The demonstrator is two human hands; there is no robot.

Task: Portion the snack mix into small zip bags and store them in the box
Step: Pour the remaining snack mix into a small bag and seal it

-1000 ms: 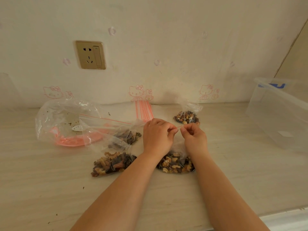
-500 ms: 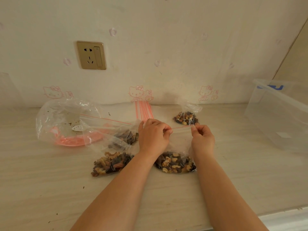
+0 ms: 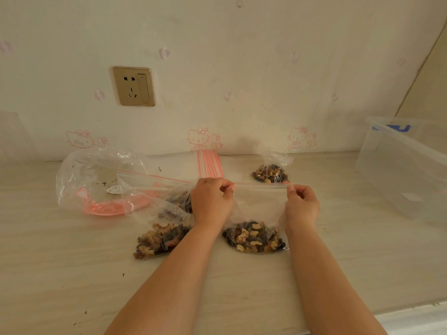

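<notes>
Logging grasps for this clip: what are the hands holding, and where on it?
Both hold one small zip bag by its top seal strip: left hand pinches the left end, right hand the right.

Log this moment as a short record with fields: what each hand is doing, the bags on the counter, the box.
left hand: pinches the left end of the zip strip of the held bag
right hand: pinches the right end of the same strip
held bag contents: snack mix at the bottom, resting on the counter
other filled bags: one by the wall, one left of the left forearm
large bag: nearly empty, lying at left
spare bags: stacked by the wall
box: clear, at right, no bags visible inside
</notes>
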